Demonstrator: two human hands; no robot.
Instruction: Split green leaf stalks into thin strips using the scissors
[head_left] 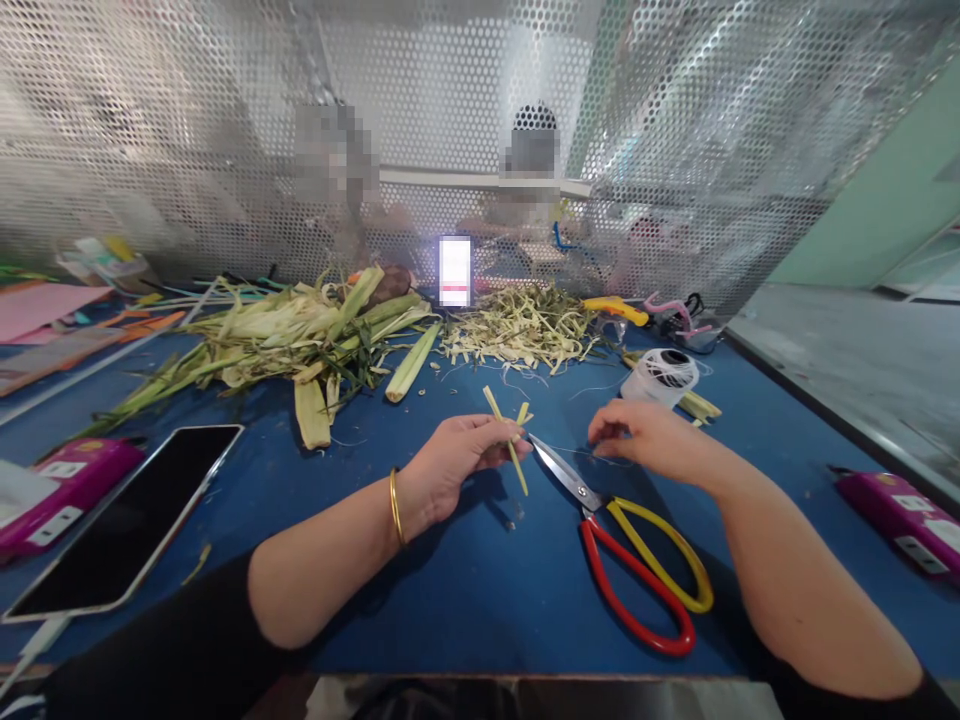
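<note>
Head view: on a blue desk (450,610), my left hand (442,465), wearing a gold bangle (395,508), holds thin, pale green plant strips (519,474) that cross each other. The fingers (495,432) are clamped on the strips, and their ends stick out above and below. My right hand (660,440) is raised to the right, well apart from the left, its fingers (606,423) curled. A fine white thread (559,449) runs between the hands; I cannot tell whether the right fingers are together on it or apart.

Scissors (581,490) lie between my forearms, one handle red and one yellow, blade tips pointing at the strips. Just behind my right hand is a spool (649,385) of white thread. Farther back are a heap of green husks (277,330) on the left and a pile of shreds (525,325) in the middle, with a small lit screen (454,270) behind. A phone (131,515) lies at left, dark side up, beside a purple box (82,485). Perforated metal (450,100) closes the far side.
</note>
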